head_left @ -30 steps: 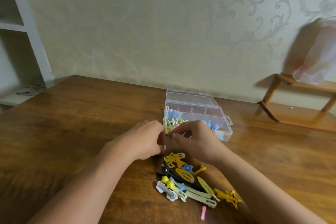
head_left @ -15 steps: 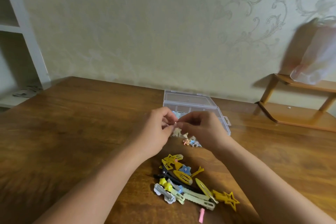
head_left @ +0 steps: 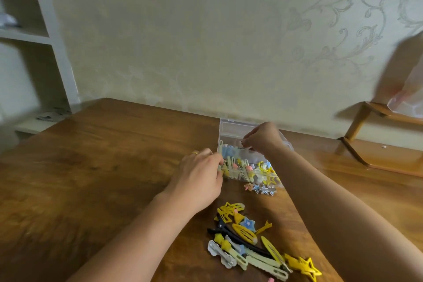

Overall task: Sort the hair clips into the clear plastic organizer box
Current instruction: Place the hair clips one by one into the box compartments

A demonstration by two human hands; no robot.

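Observation:
The clear plastic organizer box [head_left: 231, 126] lies open on the wooden table, its near compartments holding several pale, blue and yellow clips. My right hand [head_left: 263, 138] hovers over the box's middle and pinches a small pale clip [head_left: 241, 142] at its fingertips. My left hand [head_left: 199, 176], wearing a ring, touches the box's left edge with its fingers curled against it. A pile of loose hair clips [head_left: 251, 240], yellow, black and pale green, lies near the table's front. A few small clips [head_left: 261, 188] sit just in front of the box.
A wooden shelf stand [head_left: 375, 144] with a plastic bag [head_left: 409, 89] on it is at the right. White shelving [head_left: 39, 52] stands at the far left. The wallpapered wall runs behind the table [head_left: 91, 167].
My hands have separated. The right hand moved forward over the box with the small clip, and the left hand dropped to the box's left edge.

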